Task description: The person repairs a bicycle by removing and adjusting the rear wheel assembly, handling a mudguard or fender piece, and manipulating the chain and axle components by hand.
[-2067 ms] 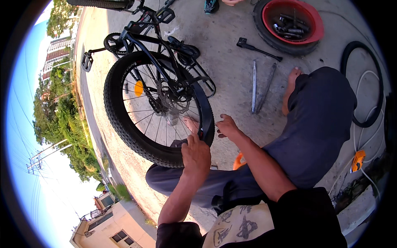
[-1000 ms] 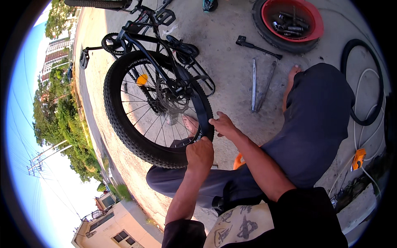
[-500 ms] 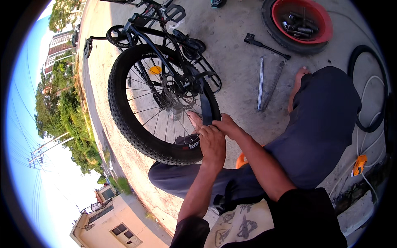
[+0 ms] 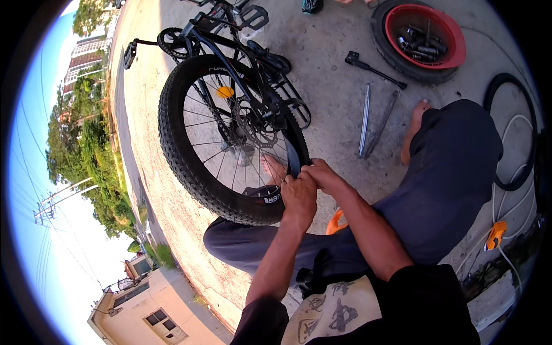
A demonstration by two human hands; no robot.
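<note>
A black bicycle (image 4: 221,43) lies tipped over, and its wide knobby tire (image 4: 175,155) faces me. A flat dark inner tube (image 4: 295,152) shows along the tire's inner edge, on the side nearest my hands. My left hand (image 4: 299,198) is closed at the lower right of the wheel, its fingers curled over the tube and tire edge. Right beside it, my right hand (image 4: 324,175) grips the tire's outer side, fingers bent and touching the left hand's. My fingertips are partly hidden. Spokes and a brake disc (image 4: 257,123) fill the wheel's middle.
Two metal bars (image 4: 364,121) and a black-handled wrench (image 4: 376,70) lie on the concrete. Beyond them a red bowl (image 4: 457,43) of sockets sits inside a small tire (image 4: 384,43). A black hose-like loop (image 4: 490,95), a pale cable and an orange tool (image 4: 495,236) are at right.
The inner tube now sits closer against the tire; before, it hung looser as a wider band. My hands have shifted slightly, still together. The whole view has moved a little.
</note>
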